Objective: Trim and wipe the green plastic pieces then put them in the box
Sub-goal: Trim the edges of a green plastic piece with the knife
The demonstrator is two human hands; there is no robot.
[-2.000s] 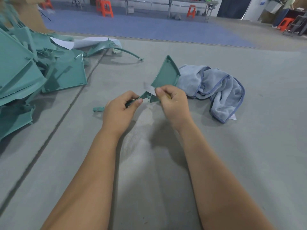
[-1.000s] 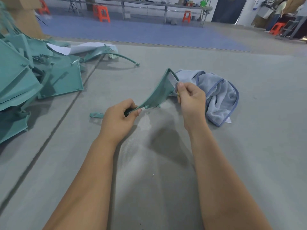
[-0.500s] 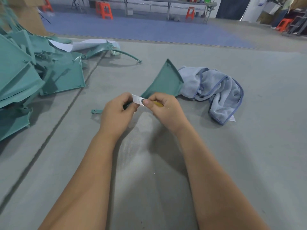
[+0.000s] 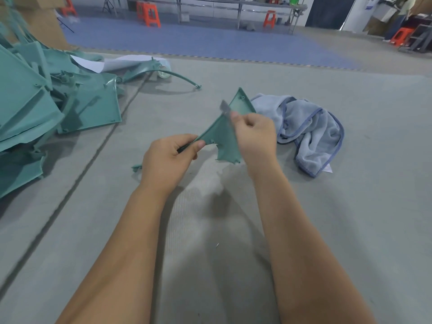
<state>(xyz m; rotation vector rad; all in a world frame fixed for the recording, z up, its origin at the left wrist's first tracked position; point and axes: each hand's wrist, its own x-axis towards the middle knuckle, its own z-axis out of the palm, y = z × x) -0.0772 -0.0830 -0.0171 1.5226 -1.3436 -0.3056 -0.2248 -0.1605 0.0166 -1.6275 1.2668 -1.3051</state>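
Observation:
A triangular green plastic piece [image 4: 224, 136] is held up above the grey floor mat in the middle of the view. My left hand [image 4: 167, 160] pinches its thin lower-left tip. My right hand [image 4: 256, 136] grips a small blade [image 4: 225, 108] whose grey tip lies against the piece's upper left edge. A crumpled light-blue cloth [image 4: 311, 127] lies on the mat just right of the hands. No box is in view.
A heap of green plastic pieces [image 4: 42, 106] fills the left side, with a curved green strip [image 4: 177, 76] and white paper [image 4: 109, 63] behind it. A small green offcut [image 4: 136, 167] lies by my left hand. Orange stools and tables stand far back.
My right hand has run the blade from beside my left hand up along the piece's edge, away from me. The left hand has kept its hold on the tip.

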